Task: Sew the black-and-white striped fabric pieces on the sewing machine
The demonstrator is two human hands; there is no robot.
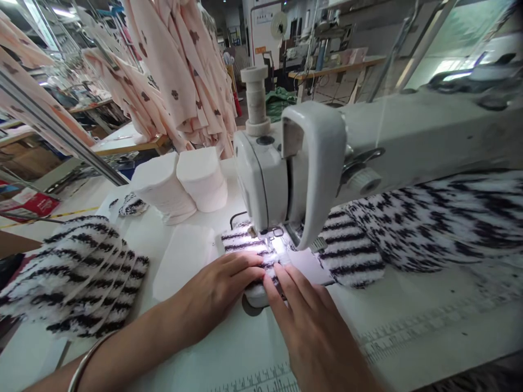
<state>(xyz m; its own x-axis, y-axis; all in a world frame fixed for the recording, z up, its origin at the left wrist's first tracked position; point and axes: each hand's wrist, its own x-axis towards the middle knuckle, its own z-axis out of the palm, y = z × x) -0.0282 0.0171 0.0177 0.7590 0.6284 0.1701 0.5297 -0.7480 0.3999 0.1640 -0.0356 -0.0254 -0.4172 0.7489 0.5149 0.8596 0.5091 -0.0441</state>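
A small piece of striped black-and-white plush fabric (238, 243) lies under the needle area of a white sewing machine (261, 179), lit by its lamp. My left hand (218, 286) rests on the fabric's near left part, fingers stretched out and lying flat, thumb hidden. From the right, my right hand (304, 310) touches the same fabric with its fingertips, fingers extended and slightly apart. The two hands nearly meet just in front of the presser foot. A white rounded pad piece (183, 258) lies flat beside my left hand.
Two stacks of white pads (163, 185) stand behind on the table. Striped plush pieces (81, 277) are piled at the left; more striped plush (441, 223) lies under the machine arm. A printed ruler (388, 343) runs along the near edge. Pink garments (183, 71) hang behind.
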